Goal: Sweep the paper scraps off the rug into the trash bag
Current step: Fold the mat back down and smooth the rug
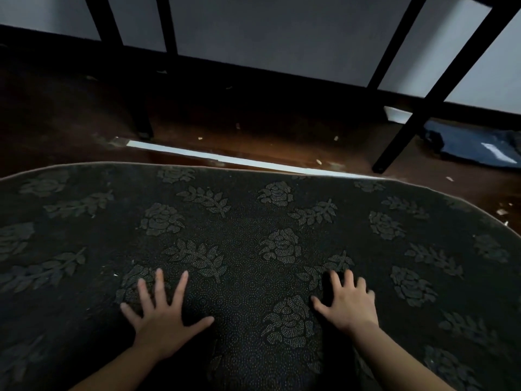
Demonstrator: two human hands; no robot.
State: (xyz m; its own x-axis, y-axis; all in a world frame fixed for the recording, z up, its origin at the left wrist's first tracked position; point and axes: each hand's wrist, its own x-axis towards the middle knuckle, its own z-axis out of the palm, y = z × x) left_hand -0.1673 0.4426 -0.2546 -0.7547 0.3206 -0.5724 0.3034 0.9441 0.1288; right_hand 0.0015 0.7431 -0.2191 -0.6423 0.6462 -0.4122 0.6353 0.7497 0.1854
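Observation:
A dark rug (253, 210) with a pale rose-and-leaf pattern fills the lower part of the view. My left hand (162, 314) lies flat on it with the fingers spread wide. My right hand (348, 301) rests flat on the rug to the right, fingers straight. Neither hand holds anything. A tiny pale paper scrap (115, 275) lies on the rug left of my left hand. More small paper scraps (319, 161) are scattered on the brown floor beyond the rug's far edge and at its right edge (501, 212). A dark blue bag (476, 145) lies crumpled on the floor at the far right.
Black furniture legs stand on the floor behind the rug, one at the left (141, 119) and one slanting at the right (400, 142). A grey wall with a dark skirting runs along the back. A bright strip of light (225, 158) crosses the floor.

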